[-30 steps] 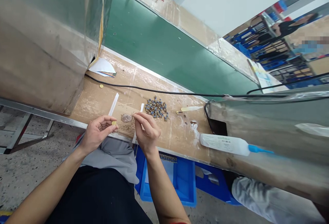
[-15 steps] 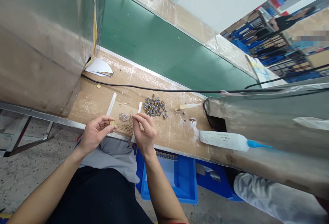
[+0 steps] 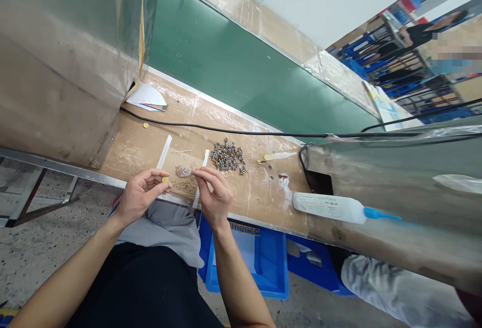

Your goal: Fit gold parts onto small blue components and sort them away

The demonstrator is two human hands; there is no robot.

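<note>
My left hand [image 3: 140, 196] pinches a small gold disc [image 3: 164, 180] between thumb and forefinger, just above the near edge of the cardboard-covered bench [image 3: 241, 187]. My right hand [image 3: 213, 191] is closed in a pinch on a tiny blue and gold part [image 3: 193, 172], held over a small clear blob [image 3: 183, 171] on the bench. A pile of small blue and gold parts [image 3: 228, 155] lies just beyond the right hand. Two white strips [image 3: 164, 151] lie on either side of the blob.
A black cable [image 3: 226, 130] crosses the bench. A white squeeze bottle with a blue tip [image 3: 331, 207] lies to the right. A green conveyor belt [image 3: 241, 67] runs behind. Metal housings [image 3: 60, 57] stand left and right. Blue bins [image 3: 259, 262] sit under the bench. Another person's sleeve [image 3: 395, 293] shows lower right.
The right hand has shifted slightly, and the small part at its fingertips now shows beside the clear blob. The left hand still holds the gold disc in the same place.
</note>
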